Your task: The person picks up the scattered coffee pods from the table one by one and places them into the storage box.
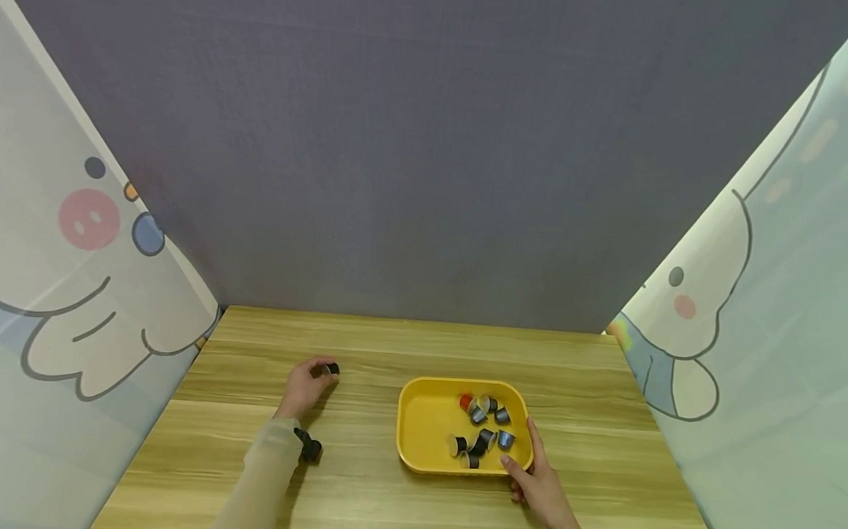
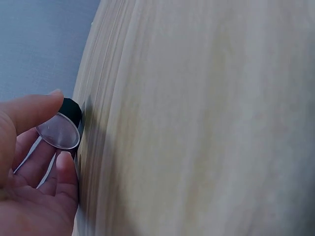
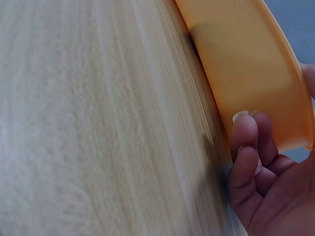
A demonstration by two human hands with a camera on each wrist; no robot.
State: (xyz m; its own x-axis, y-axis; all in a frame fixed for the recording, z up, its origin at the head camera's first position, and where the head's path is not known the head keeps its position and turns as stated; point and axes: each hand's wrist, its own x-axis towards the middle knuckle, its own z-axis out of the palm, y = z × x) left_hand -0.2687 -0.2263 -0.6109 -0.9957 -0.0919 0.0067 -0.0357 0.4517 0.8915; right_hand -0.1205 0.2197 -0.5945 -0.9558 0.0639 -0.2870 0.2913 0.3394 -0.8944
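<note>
Toward the back left of the wooden table, my left hand (image 1: 305,387) pinches a dark coffee capsule (image 1: 332,368). The left wrist view shows the capsule's pale round lid (image 2: 58,132) facing the palm, with the thumb on its dark body. My right hand (image 1: 542,487) grips the near right corner of a yellow tray (image 1: 424,422), thumb over the rim and index finger along the outer side. From the right wrist, the other fingers (image 3: 244,130) appear curled by the tray's outer wall (image 3: 246,64). Several capsules, including a red one (image 1: 466,402) and a blue one (image 1: 505,439), lie in the tray's right half.
A small black device (image 1: 310,447) is strapped at the left wrist. A grey curtain (image 1: 428,178) rises behind the wooden table (image 1: 357,498). Printed cartoon panels stand on the left (image 1: 30,334) and right (image 1: 784,312).
</note>
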